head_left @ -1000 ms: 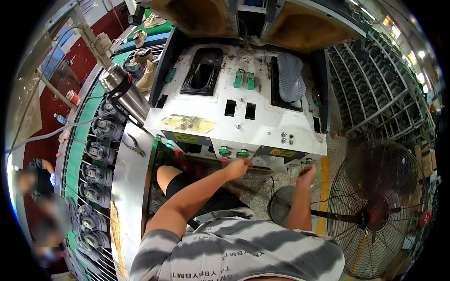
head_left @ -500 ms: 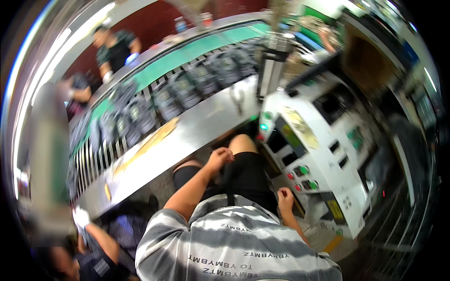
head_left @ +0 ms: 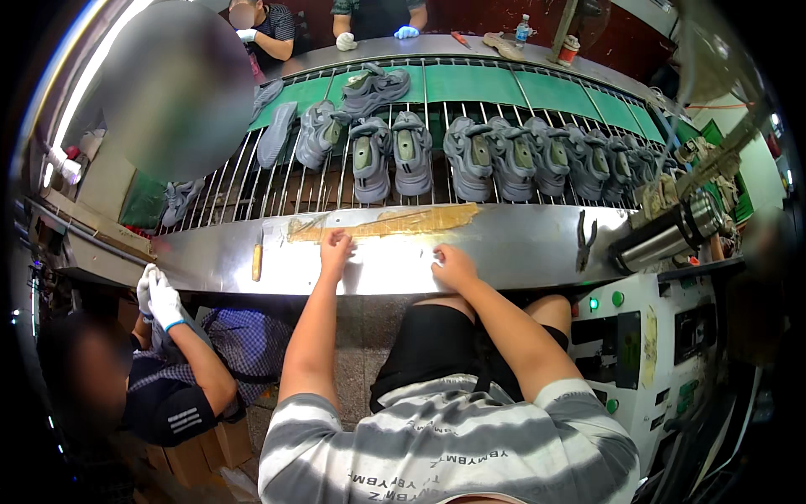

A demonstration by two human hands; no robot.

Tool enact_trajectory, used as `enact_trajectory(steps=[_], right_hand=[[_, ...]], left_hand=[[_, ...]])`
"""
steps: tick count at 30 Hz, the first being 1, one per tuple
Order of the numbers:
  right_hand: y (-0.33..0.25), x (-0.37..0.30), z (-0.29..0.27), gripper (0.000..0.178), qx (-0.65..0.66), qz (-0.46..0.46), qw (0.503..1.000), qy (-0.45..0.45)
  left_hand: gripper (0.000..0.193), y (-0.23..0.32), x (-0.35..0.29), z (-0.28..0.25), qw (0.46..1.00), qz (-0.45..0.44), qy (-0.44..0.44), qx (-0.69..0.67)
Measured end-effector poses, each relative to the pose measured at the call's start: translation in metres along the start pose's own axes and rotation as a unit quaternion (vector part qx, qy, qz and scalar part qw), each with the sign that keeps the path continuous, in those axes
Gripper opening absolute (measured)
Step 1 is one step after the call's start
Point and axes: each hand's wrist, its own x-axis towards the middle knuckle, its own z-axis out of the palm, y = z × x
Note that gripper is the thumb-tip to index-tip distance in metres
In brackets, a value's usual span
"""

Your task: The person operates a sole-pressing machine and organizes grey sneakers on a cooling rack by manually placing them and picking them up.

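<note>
Over the steel counter's front part my left hand [head_left: 337, 250] has its fingers curled in with nothing visible in them, touching or just above a strip of brown tape [head_left: 411, 223]. My right hand [head_left: 454, 267] is at the counter's front edge, loosely bent, fingertips and thumb a little apart and holding nothing. Beyond the tape, grey sneakers [head_left: 412, 155] stand in a row on the roller conveyor [head_left: 285, 189], heels toward me. Another grey sneaker [head_left: 319, 134] leans at an angle on the left, beside one lying on its side [head_left: 275, 134].
On the counter lie a yellow-handled tool [head_left: 257, 262], dark pliers [head_left: 582, 241] and a steel thermos [head_left: 667, 231]. A white control machine [head_left: 646, 361] stands at my right. A co-worker in white gloves [head_left: 164, 298] sits close at my left; two more people are across the green belt [head_left: 474, 84].
My view has turned from the machine to face the conveyor. Both hands have come up from my lap and side to the counter.
</note>
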Motion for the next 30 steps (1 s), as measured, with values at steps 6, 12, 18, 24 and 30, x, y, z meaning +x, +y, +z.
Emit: enact_trajectory(steps=[6, 12, 18, 24, 30], right_hand=[[-0.007, 0.051, 0.059, 0.014, -0.134, -0.099, 0.983, 0.08], [-0.013, 0.06, 0.06, 0.013, -0.122, -0.099, 0.984, 0.079], [-0.02, 0.067, 0.056, 0.013, -0.117, -0.085, 0.988, 0.051], [-0.019, 0.072, 0.056, 0.013, -0.122, -0.087, 0.986, 0.066], [-0.021, 0.07, 0.055, 0.012, -0.127, -0.086, 0.986, 0.072]], left_hand=[[0.077, 0.028, 0.151, -0.005, 0.893, 0.152, 0.123, 0.405], [0.102, 0.048, 0.273, -0.005, 0.748, 0.182, 0.195, 0.608], [0.107, 0.07, 0.344, -0.001, 0.7, 0.205, 0.173, 0.662], [0.098, 0.064, 0.363, -0.006, 0.707, 0.281, 0.146, 0.633], [0.076, 0.098, 0.382, -0.016, 0.84, 0.23, 0.18, 0.457]])
